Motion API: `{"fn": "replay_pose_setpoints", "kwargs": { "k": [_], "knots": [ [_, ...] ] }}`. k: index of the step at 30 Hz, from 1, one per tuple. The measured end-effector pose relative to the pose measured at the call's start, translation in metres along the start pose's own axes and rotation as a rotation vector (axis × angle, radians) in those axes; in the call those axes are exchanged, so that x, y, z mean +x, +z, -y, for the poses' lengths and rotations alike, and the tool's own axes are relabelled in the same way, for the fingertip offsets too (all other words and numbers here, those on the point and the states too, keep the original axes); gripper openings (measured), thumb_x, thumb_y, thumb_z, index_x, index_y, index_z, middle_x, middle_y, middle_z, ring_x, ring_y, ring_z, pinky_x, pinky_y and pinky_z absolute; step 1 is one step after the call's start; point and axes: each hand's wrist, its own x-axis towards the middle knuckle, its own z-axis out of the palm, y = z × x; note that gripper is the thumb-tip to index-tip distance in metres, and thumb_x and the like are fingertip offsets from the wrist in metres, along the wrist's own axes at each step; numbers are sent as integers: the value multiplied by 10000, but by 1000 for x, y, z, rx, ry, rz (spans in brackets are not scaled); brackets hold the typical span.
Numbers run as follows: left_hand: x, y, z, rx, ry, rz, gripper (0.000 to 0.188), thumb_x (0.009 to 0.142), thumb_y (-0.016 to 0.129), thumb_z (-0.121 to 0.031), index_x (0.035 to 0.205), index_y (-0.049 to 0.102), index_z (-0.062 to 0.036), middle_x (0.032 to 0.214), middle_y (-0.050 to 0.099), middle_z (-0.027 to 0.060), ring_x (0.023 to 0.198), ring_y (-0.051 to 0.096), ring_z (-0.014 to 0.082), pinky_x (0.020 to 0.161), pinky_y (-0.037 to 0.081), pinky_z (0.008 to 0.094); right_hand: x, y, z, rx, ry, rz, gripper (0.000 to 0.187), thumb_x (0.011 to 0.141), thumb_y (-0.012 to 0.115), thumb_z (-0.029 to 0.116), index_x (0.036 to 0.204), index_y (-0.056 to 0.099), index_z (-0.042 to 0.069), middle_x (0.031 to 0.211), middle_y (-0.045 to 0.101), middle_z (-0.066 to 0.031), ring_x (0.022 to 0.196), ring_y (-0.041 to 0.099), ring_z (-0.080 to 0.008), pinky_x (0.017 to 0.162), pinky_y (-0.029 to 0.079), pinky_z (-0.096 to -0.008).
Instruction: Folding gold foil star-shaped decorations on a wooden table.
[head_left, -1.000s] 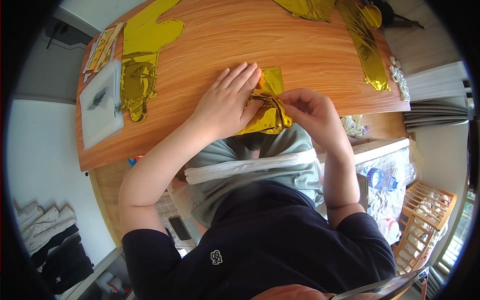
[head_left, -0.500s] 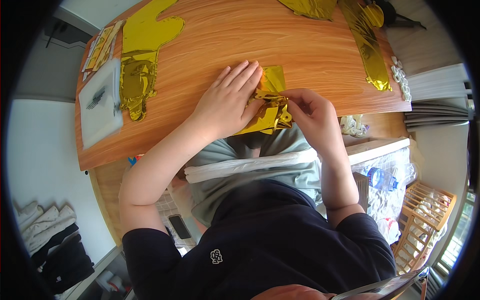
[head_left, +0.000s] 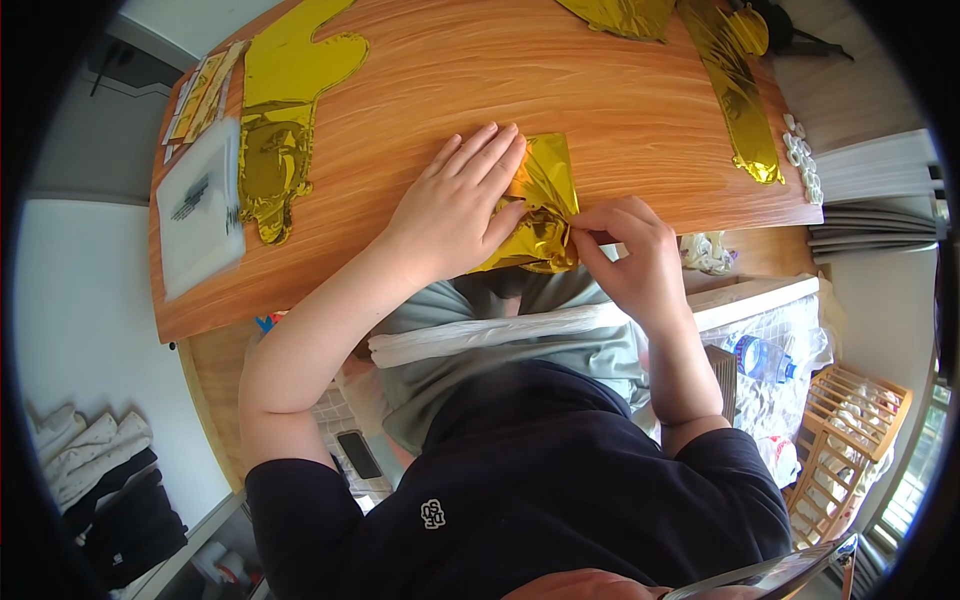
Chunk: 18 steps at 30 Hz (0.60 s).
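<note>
A crinkled gold foil balloon (head_left: 548, 185), flat and folded, lies at the near edge of the wooden table (head_left: 430, 85), part of it hanging over the edge. My left hand (head_left: 462, 200) rests flat on its left side, fingers stretched out and thumb apart, covering some of the foil. At the foil's right edge, my right hand (head_left: 630, 245) pinches a bit of it between thumb and fingers. The left end of the foil is hidden beneath my left palm.
Another flat gold foil balloon (head_left: 290, 90) lies at the left, beside a clear plastic bag (head_left: 200, 215) and some packets (head_left: 205, 95). More gold foil (head_left: 735, 95) lies at the far right, near small white pieces (head_left: 800, 160). A water bottle (head_left: 765, 358) lies below right.
My right hand has drawn the foil's near right part down and flattened it, so more of the sheet shows. My left hand stays in place.
</note>
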Motion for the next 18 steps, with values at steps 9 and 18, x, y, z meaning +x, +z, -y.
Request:
{"fn": "replay_pose_setpoints", "kwargs": {
  "k": [9,18],
  "knots": [
    [1,1,1,-9,8,-4,652,1063,547,-370,1572,438,23,1647,431,195,1548,377,345,1278,289,499,33,-21,-31,-260,-401,119,346,817,820,58,1158,764,65,1195,729,-83,1020,698,-312,882,570,-397],
    [0,1,1,-30,-21,7,606,1113,474,-376,1573,440,18,1645,444,173,1555,365,324,1282,277,487,50,-33,-39,-353,-826,307,411,750,744,96,1159,771,63,1281,738,-68,1227,687,-278,1009,568,-415]
  ]
}}
